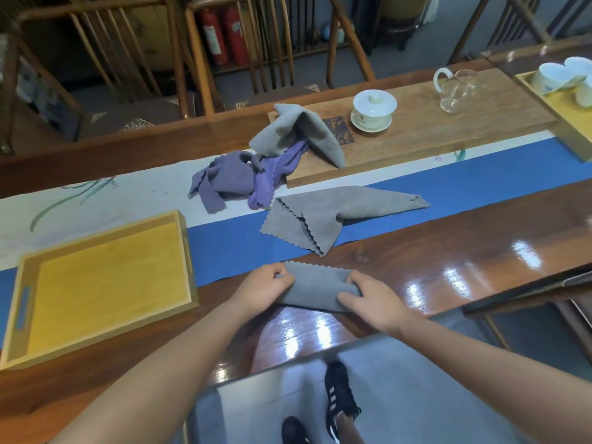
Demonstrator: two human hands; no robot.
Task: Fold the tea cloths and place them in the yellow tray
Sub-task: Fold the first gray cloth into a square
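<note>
Right now both hands pinch 1 grey tea cloth point(315, 288) at its 2 short ends: the left hand point(267, 288) has its fingers curled over the left end, and the right hand point(368, 298) has thumb and fingers curled round the right end, where the fabric rolls up under the grip. The cloth lies on the glossy wooden table point(448, 238) close to the near edge, already doubled into a narrow band with its scalloped edge facing away from the person.

Judging by how it drapes and bunches, the cloth is light, soft and limp, with no stiffness of its own; it should sag wherever it is unsupported, so holding it at both ends or at the corners looks like the sound choice. The polished wood looks slippery, so the folds may slide unless pressed flat.

Beyond the grip, the yellow tray point(102, 280) sits to the left, just beside the left forearm, with nothing in it. A second grey cloth point(320, 216), loosely folded, lies on the blue runner point(480, 184) just past the held one. Further off, a crumpled purple cloth point(230, 181) and a tented grey cloth point(298, 133) touch each other, the latter lying partly on the wooden tea board point(448, 129). On that board stand a lidded white gaiwan point(373, 110) and a glass pitcher point(456, 91).
</note>
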